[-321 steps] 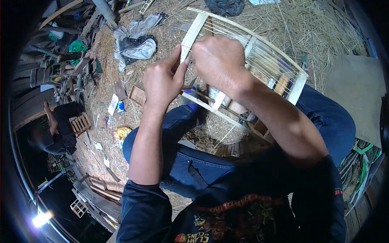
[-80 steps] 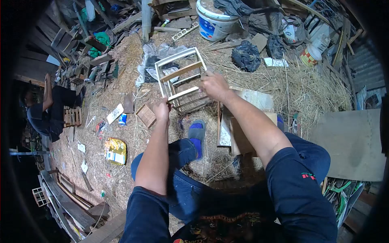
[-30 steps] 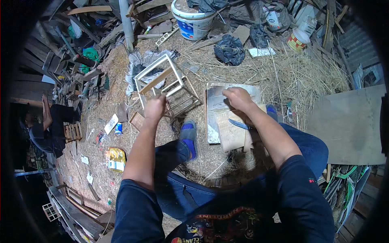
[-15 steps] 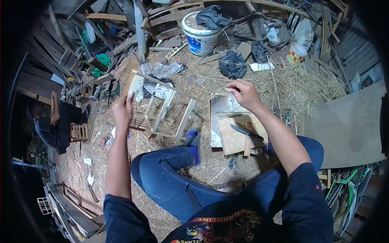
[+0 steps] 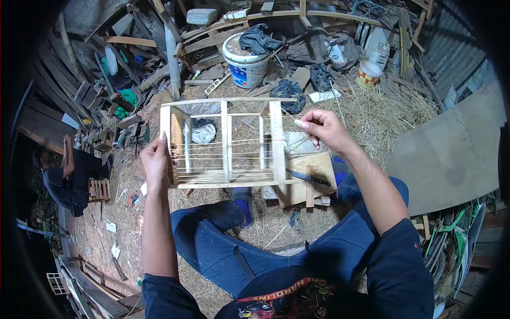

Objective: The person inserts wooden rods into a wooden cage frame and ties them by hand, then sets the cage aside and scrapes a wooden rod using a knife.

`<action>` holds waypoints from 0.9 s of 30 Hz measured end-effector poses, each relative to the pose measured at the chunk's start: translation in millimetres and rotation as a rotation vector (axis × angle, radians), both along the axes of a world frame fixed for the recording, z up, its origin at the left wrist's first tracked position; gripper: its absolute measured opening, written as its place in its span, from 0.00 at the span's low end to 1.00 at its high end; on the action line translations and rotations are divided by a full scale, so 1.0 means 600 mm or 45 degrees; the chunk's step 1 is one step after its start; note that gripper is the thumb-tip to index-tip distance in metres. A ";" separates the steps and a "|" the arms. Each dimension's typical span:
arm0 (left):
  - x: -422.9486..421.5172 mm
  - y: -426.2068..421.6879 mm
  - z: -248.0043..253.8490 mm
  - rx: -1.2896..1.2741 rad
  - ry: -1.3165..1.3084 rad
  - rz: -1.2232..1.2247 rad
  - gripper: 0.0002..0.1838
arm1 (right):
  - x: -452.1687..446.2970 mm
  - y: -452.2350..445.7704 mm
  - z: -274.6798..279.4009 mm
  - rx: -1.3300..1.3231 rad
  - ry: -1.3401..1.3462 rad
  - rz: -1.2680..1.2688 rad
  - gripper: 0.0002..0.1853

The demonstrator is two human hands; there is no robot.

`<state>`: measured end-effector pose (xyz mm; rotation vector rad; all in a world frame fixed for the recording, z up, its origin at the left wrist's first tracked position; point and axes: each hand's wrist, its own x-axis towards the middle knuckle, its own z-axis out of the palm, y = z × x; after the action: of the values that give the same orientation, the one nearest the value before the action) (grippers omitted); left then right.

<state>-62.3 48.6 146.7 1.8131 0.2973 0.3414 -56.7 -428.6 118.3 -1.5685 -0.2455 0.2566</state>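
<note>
My left hand (image 5: 155,164) is closed on the left end post of a small cage-like wooden frame (image 5: 227,141). Thin rods run lengthwise across its lower part, passing the upright posts. My right hand (image 5: 326,129) is raised just beyond the frame's right end, thumb and forefinger pinched together. Whatever lies between those fingers is too fine to make out. Below that hand, a dark-handled knife (image 5: 320,181) rests on a wooden board (image 5: 294,198), beside a short wood strip (image 5: 310,199). The frame hides part of the board's left side.
Straw covers the ground around my legs. A white bucket (image 5: 247,66) with a black bag on top stands ahead, and a smaller tub (image 5: 367,75) is farther right. A large flat panel (image 5: 449,154) leans at right. Another person (image 5: 71,173) sits at far left.
The wooden frame has turned from a slant to nearly level, its long side now facing me and its right end near my right hand. My right hand stays pinched; the view has shifted slightly.
</note>
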 end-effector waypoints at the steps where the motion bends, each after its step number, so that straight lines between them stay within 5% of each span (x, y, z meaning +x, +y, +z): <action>1: 0.004 -0.017 -0.010 -0.133 0.015 0.004 0.20 | -0.005 -0.007 0.007 0.001 -0.002 -0.005 0.12; 7: -0.002 -0.108 -0.047 -0.464 0.216 -0.134 0.16 | -0.030 -0.047 0.014 0.006 -0.006 -0.049 0.08; 27: -0.042 -0.216 -0.214 -0.566 0.495 -0.127 0.16 | -0.052 -0.017 -0.013 -0.414 -0.119 0.071 0.08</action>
<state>-87.5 -80.7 18.5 1.4355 0.5078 -0.1459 -87.9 -438.7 110.5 -1.9002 -0.3327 0.2771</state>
